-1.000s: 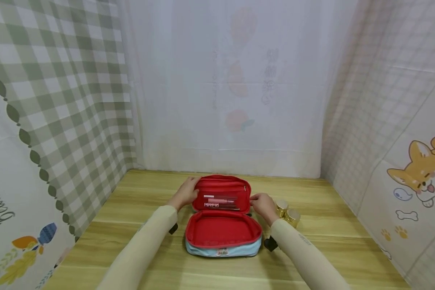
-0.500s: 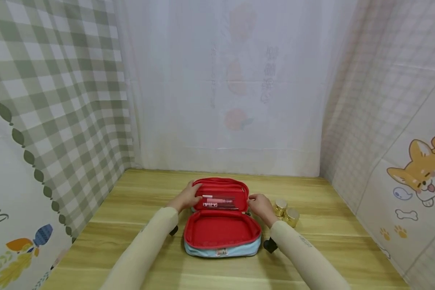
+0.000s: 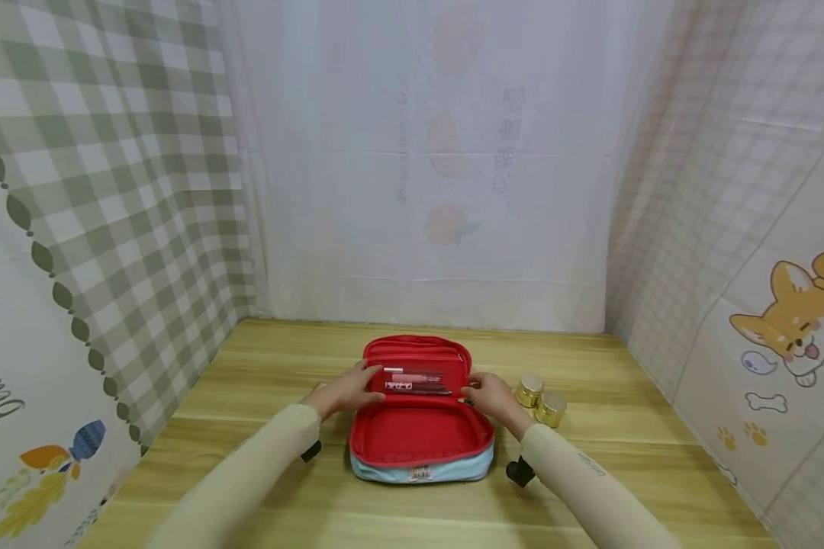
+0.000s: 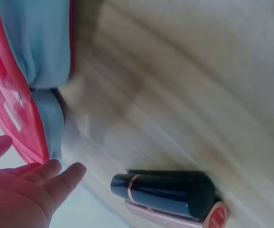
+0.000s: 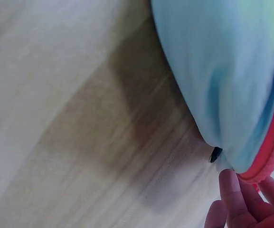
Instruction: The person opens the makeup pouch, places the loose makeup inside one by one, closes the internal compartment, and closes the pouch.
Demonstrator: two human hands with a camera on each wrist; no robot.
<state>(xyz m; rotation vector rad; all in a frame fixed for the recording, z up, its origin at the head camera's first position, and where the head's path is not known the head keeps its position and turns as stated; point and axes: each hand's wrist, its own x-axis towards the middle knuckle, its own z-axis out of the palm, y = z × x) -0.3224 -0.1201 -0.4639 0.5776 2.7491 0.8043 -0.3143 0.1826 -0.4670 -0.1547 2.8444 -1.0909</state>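
In the head view, an unzipped cosmetic bag (image 3: 422,435), red inside and pale blue outside, lies with its lid (image 3: 419,347) folded back. Behind the lid's clear pocket are several slim pink, white and dark items (image 3: 415,379). My left hand (image 3: 346,390), fingers spread, is at the lid's left side, holding nothing; the left wrist view shows the palm and loose fingers. At the right side, near the fold, my right hand (image 3: 492,395) pinches the bag's edge by the zipper. In the right wrist view its fingers (image 5: 230,183) touch the corner; the exact grip is partly hidden.
Two gold jars with pale lids (image 3: 539,400) stand right of the bag, behind my right forearm. A black lipstick tube (image 4: 160,192) and a rose-coloured tube (image 4: 174,219) lie left of the bag. Curtains (image 3: 419,229) enclose the wooden table (image 3: 412,518) behind and at both sides.
My left hand has let go of the lid's upper left edge and moved nearer the fold. My right hand has slid down slightly along the bag's right side. The lid has settled flatter.
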